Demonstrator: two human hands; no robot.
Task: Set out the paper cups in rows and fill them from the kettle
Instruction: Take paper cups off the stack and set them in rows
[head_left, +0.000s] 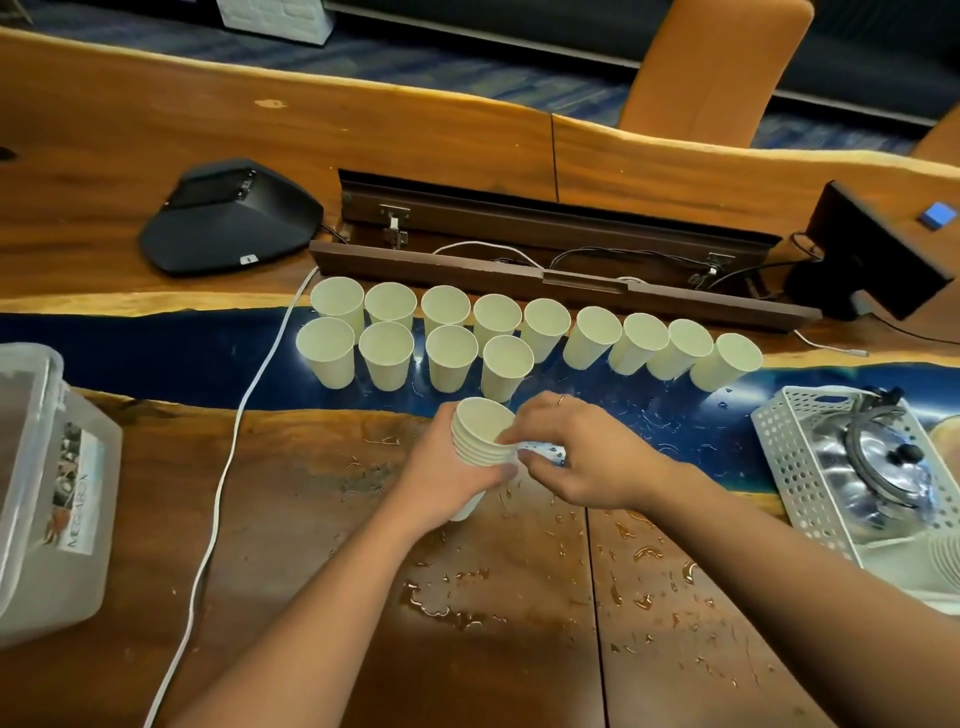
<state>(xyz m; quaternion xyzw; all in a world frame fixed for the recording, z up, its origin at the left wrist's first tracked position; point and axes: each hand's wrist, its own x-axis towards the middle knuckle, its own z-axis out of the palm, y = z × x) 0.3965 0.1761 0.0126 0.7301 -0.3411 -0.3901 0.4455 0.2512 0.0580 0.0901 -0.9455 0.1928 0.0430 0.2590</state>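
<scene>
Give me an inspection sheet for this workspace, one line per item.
Surface: wooden table with blue resin strip, water droplets scattered near the front.
Job's things: back row of nine paper cups, front row of four; nested stack; kettle in white perforated basket.
Clutter: plastic bin, conference phone, small screen.
Grip: left hand holds the stack; right hand pinches the top cup's rim.
Cables: white cable crosses the table; more in the open hatch.
Surroundings: orange chair, carpet.
</scene>
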